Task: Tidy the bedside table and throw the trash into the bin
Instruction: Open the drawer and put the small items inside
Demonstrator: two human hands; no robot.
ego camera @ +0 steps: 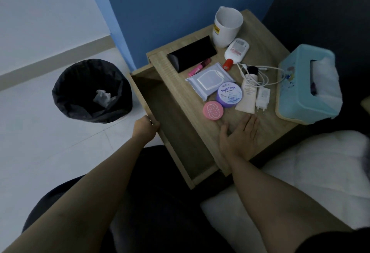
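Black plastic lines the round bin (91,90) on the floor at the middle left of the frame, and a bit of crumpled white trash (103,97) lies inside it. Just right of the bin, the left hand (145,127) has its grip closed on the front edge of the open wooden drawer (170,116). The drawer looks bare inside.

Next comes the light wood worktop (266,124) of the bedside table. At its far end stand a black phone (191,53) and a white mug (226,27). Nearer lie a pink lip stick (199,67), a white pack of wipes (206,79), a white bottle with a red cap (236,52), a purple cream jar (229,96), a round pink tin (212,110), a cream tube (248,94) and a white charger with its cord (262,97). The right hand (240,135) lies flat on the worktop just below the tube, its grip open and holding nothing. At the right edge sits a light blue tissue box (304,84).

It looks like the tidy step: the drawer is open and ready. Next, the right hand should pick up a small thing close by, like the pink tin, and drop it into the drawer.
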